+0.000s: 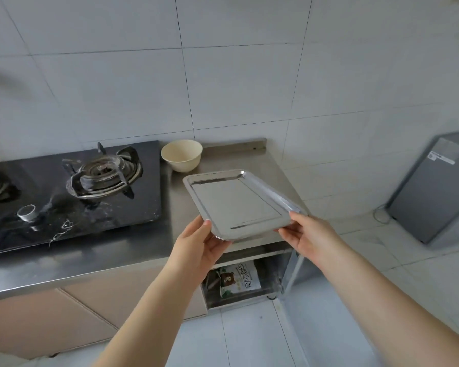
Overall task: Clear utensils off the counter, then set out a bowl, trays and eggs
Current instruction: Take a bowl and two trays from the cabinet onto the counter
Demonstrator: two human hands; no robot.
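Left fingers point(224, 243): curled under the near left corner of the tray, thumb lying on its rim; pinching it.
Right fingers point(282, 232): tucked beneath the near right corner, thumb on top of the rim; pinching likewise.
Left hand point(196, 245): gripping the tray from the near left.
Right hand point(306, 234): gripping the tray from the near right.
Tray point(236, 203): steel, rectangular, empty; held slightly tilted above the right end of the tabletop; whether its far edge touches cannot be told. A second tray seems to lie under it along the right edge; uncertain.
Bowl point(182, 154): cream, upright, at the back of the tabletop, just beyond the tray's far corner, beside the stove.
Tabletop point(178, 207): steel; no utensils or eggs visible on it.
Stove point(72, 192): black gas hob, left of the tray.
Step in hand: setting out the trays; bowl seemingly placed already.
Next move, judged: lower the tray flat, clear of the bowl, then release both corners; eggs remain.
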